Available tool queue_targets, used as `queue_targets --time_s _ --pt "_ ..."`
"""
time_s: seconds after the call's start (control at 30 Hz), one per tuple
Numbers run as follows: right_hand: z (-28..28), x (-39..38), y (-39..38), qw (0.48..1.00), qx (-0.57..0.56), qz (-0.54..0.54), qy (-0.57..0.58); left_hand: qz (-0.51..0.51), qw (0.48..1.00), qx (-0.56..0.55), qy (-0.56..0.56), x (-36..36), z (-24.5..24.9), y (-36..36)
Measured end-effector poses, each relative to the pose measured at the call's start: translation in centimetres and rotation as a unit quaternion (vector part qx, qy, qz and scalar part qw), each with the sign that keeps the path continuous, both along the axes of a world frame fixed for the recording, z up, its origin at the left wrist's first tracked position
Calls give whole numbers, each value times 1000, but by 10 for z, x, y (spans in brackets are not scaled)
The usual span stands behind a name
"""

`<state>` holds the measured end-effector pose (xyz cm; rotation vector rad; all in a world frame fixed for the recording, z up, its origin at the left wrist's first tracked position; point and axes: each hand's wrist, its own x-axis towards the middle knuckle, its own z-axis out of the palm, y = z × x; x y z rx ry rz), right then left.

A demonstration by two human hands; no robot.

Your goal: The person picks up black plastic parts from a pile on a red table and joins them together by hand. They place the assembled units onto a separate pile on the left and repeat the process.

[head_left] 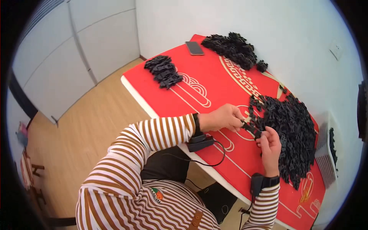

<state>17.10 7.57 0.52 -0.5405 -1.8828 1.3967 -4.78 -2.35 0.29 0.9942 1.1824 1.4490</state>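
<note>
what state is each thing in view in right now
black strip: held between left hand and right hand
left hand: closed on one end
right hand: closed on the other
big black pile: loose, heaped
black bundles: grouped together
phone: lying flat
basket: standing, black pieces inside
yellow bands: lying loose
cabinet doors: look shut

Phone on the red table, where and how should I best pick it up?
Probably pinch the phone by opposite edges at its near end, coming from the near side: it lies flat, with bare red table before it, while the black heap crowds its right.
</note>
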Motion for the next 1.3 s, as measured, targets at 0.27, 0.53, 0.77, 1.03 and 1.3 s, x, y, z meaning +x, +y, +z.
queue_targets --time_s 0.27,0.53,0.77,1.03,1.3 --pt "-10 -4 -1 1000 28 8 0 420 754 67 501 -142 3 -84" --pt "-14 -5 0 998 58 20 -23 411 539 -111 727 -181 -1 -130" --pt "-2 3 3 997 68 -39 -22 366 560 -76 739 -179 4 -130" --pt "5 12 12 996 61 -62 1 370 587 -65 718 -170 7 -113" --pt "3 30 50 981 73 -175 46 104 803 97 579 -60 44 -17"
